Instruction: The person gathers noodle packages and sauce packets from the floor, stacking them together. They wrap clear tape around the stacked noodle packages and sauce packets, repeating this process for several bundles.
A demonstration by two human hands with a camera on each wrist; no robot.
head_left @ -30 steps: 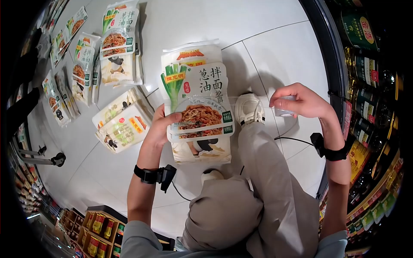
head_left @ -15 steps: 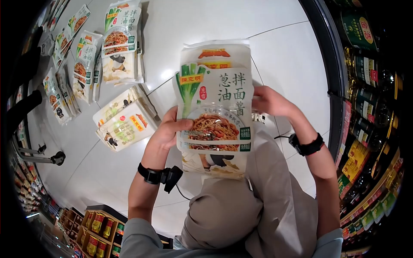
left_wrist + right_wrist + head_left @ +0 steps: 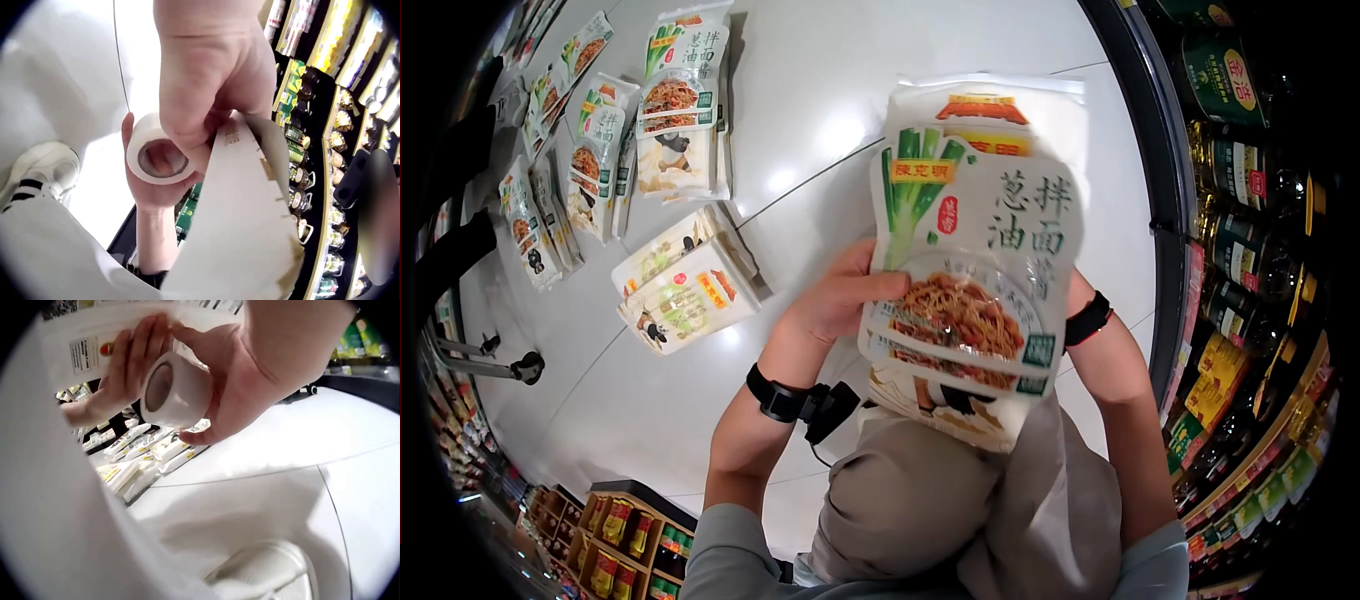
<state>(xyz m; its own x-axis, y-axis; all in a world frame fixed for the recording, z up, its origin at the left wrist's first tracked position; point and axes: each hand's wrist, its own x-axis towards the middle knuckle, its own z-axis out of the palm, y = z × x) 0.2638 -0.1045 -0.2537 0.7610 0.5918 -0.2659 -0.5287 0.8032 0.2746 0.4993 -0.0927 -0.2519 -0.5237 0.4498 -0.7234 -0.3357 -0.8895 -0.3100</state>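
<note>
My left hand [image 3: 840, 295] grips the left side of a sauce pouch [image 3: 1030, 265] printed with scallions and noodles, thumb on its front. Behind the pouch lies a larger pale noodle pack [image 3: 1060, 105], held together with it, tilted over my knees. Out of sight behind the packs in the head view, my right hand [image 3: 240, 381] holds a white roll of tape [image 3: 187, 397], its fingers curled round it. The left wrist view shows the tape roll [image 3: 139, 156] close beside my left hand. In the right wrist view, the left hand's fingers [image 3: 128, 362] spread across the pack's back.
On the tiled floor at left lie similar pouch-and-pack bundles [image 3: 685, 100] and a small stack of noodle packs [image 3: 700, 290]. A shelf of oil bottles [image 3: 1235, 160] runs along the right side. Behind, at lower left, stands a wooden display rack [image 3: 625, 540].
The pouch and noodle pack have moved right and up toward the camera with my left hand. My right hand, with the tape roll, has passed from the right side to behind them.
</note>
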